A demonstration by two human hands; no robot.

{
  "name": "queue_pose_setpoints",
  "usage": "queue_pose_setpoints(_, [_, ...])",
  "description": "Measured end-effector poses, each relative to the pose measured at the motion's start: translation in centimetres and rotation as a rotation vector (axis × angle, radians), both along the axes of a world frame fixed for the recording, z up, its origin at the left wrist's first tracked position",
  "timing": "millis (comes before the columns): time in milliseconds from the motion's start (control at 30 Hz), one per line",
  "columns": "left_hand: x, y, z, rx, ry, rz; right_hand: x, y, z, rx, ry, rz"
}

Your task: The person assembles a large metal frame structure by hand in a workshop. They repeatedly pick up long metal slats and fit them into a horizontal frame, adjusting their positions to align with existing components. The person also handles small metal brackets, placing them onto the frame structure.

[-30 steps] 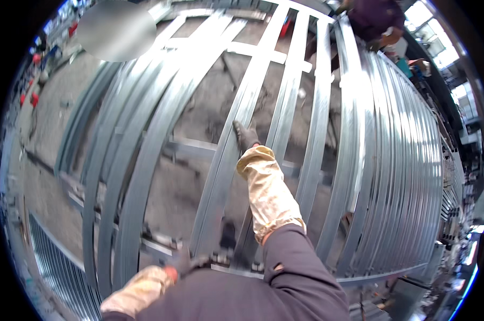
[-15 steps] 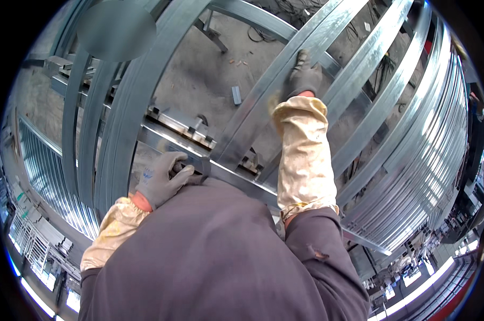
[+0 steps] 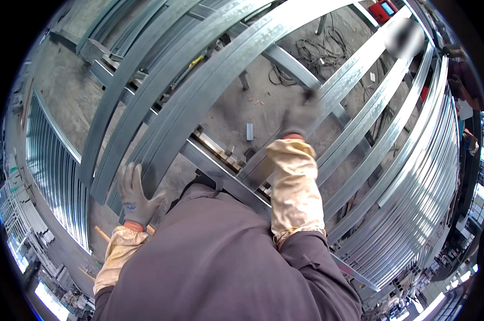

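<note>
Along the right side, a broad packed row of long, shiny grey galvanized-steel profiles [image 3: 413,198] lies closely side by side, and this part looks finished or at least in order. Nearer the middle, long grey steel beams [image 3: 354,69] lie spaced apart with floor showing between them, while at the left a wide grey steel beam with lengthwise seams [image 3: 207,96] runs beside narrower ones; these looser lengths seem to be what is left to arrange, though the pictures do not settle how much remains. Beneath their near ends passes a straight silver metal cross rail [image 3: 220,176]. The left hand, in a grey work glove [image 3: 137,200], lies with fingers spread at the near end of the wide beam, not wrapped around it. The right hand, in a dark grey glove [image 3: 298,115], is blurred beside the nearest spaced beam, so I cannot tell how far its fingers are bent or whether it has hold of anything. Compared with half a second ago, the left hand has moved from near the body out to the wide beam, and a small red box with a screen [image 3: 382,9] now shows at the top.
</note>
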State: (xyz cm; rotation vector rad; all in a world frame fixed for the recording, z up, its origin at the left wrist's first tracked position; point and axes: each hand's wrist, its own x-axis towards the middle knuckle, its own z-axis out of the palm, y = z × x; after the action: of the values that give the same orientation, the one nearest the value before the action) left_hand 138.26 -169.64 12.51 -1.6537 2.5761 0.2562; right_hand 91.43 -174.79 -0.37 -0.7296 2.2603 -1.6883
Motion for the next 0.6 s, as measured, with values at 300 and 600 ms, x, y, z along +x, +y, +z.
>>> queue_pose_setpoints(300, [4.2, 2.0, -2.1, -0.018, -0.098, 0.128, 14.5, -8.2, -1.6, 0.186, -0.643, 0.283])
queue_pose_setpoints(600, [7.1, 4.1, -6.5, -0.275, -0.2, -0.228, 10.7, -5.2, 4.1, 0.239, -0.712, 0.365])
